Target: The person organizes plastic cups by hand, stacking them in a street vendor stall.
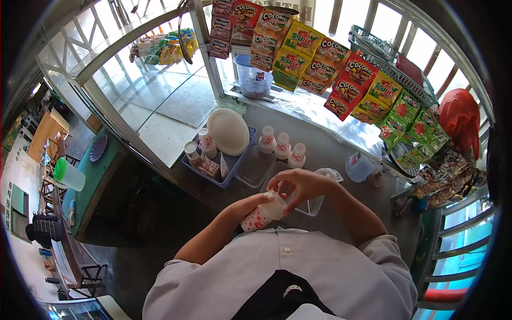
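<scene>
A stack of white plastic cups with pink dots (257,219) is tilted close in front of my shirt. My left hand (255,202) is closed around the stack, its thumb lying along the upper side. From the other side my right hand (303,184) reaches over the rim end, fingers curled and thumb at the cups' edge. Just beyond my hands lies a clear plastic container (255,168). Another clear container (311,207) sits partly hidden under my right hand and forearm. Three short stacks of similar cups (282,145) stand upside down behind them.
A blue basket (226,180) holds cups, packets and a white round lid (228,132). Drink sachets (322,64) hang in strips above the counter. A lidded clear tub (358,166) stands at right, a glass display case (154,101) at left. A blue bucket (253,80) is farther back.
</scene>
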Motion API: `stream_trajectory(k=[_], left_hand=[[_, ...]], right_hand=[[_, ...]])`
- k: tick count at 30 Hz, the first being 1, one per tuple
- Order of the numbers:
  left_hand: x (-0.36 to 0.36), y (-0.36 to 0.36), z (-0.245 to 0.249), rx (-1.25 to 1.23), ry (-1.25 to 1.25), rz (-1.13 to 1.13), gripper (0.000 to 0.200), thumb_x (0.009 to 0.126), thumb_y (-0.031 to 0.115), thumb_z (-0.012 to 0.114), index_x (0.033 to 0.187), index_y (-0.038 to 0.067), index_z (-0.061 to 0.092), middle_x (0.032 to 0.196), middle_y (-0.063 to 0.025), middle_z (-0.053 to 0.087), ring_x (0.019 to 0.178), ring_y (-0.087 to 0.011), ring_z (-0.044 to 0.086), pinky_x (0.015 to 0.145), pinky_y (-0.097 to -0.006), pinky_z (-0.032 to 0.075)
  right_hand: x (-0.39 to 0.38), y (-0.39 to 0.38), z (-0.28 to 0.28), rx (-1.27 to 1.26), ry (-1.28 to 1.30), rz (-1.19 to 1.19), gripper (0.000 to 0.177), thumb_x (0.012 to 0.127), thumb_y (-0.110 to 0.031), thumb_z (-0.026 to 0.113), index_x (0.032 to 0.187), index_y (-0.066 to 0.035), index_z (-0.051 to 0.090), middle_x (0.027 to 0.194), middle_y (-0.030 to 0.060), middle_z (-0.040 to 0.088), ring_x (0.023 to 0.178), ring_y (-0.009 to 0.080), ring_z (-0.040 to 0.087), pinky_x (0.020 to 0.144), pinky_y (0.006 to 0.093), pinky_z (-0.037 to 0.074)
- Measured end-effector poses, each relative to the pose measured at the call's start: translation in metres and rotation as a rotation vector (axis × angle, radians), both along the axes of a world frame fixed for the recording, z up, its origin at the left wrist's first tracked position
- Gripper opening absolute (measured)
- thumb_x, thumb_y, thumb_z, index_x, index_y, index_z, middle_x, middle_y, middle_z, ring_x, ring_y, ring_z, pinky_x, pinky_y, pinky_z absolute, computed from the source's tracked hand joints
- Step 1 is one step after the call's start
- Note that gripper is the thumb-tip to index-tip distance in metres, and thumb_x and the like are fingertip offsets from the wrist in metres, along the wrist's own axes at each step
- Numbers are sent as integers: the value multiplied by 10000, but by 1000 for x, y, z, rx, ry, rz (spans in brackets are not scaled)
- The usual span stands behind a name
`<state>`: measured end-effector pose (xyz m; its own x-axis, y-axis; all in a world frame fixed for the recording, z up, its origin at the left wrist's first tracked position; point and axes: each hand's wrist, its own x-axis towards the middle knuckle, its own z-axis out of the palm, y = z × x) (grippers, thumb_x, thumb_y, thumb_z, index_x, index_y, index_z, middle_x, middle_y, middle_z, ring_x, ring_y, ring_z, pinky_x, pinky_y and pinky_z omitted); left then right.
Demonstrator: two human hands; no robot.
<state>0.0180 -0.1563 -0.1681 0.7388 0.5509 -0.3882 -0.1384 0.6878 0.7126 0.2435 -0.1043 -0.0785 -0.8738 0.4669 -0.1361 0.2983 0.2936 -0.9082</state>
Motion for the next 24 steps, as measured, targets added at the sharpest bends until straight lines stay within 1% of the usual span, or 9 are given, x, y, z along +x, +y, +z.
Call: stream_trajectory(k=[7,9,11,13,14,16,17,19,24], left_hand=[[1,-2,8,102,-52,-50,564,842,426,612,1202,1,524,1016,-141,638,860,-210,648,744,-301,532],[-6,-1,3,106,-25,-65,560,837,404,612,1217,2,520,1036,-139,637,872,-212,646,755,-304,530],[-22,-2,-2,-11,44,-74,668,820,367,589,1341,-17,425,1166,-167,602,933,-233,637,783,-327,533],[-39,-6,-8,-51,-6,-19,694,808,380,596,1353,-12,419,1171,-161,605,920,-223,639,768,-323,538],[-48,-10,-12,-94,-56,34,721,797,392,603,1365,-8,413,1175,-155,607,907,-213,641,752,-319,543],[-61,-13,-25,-97,-40,90,760,781,428,600,1380,2,406,1161,-145,617,860,-208,647,724,-311,550],[-67,-15,-29,-92,-58,134,759,781,434,593,1376,0,410,1153,-147,620,844,-216,650,717,-312,552],[-68,-18,-28,-68,-62,234,770,780,451,574,1372,-14,410,1140,-156,621,816,-232,654,692,-311,558],[-59,-11,-22,-7,-168,260,759,814,475,597,1383,11,403,1146,-125,617,850,-210,648,707,-310,549]], right_hand=[[2,-1,2,64,7,37,647,635,-216,886,1176,-51,571,1129,88,578,975,184,631,862,336,550],[14,5,-10,140,68,-45,672,632,-187,882,1184,-64,519,1108,68,568,978,173,616,859,322,534],[45,25,-12,-247,222,-191,688,641,-143,860,1197,-80,459,1104,59,538,1016,162,575,895,311,495],[76,47,-24,-187,412,-402,675,666,-117,827,1217,-85,437,1136,69,514,1081,165,532,929,314,458],[89,55,-37,-192,414,-407,675,666,-117,827,1217,-85,437,1136,69,514,1081,165,532,929,314,458],[106,71,-64,-256,471,-609,648,691,-119,805,1220,-87,433,1176,77,492,1127,166,505,944,315,431],[107,76,-79,-262,471,-613,648,691,-119,805,1220,-87,433,1176,77,492,1127,166,505,944,315,431],[106,85,-101,-121,425,-795,597,734,-153,787,1228,-46,470,1122,82,541,1067,168,540,873,303,467],[83,107,-144,-37,560,-1021,609,737,-225,792,1235,8,529,1089,108,629,1018,157,584,875,297,470]])
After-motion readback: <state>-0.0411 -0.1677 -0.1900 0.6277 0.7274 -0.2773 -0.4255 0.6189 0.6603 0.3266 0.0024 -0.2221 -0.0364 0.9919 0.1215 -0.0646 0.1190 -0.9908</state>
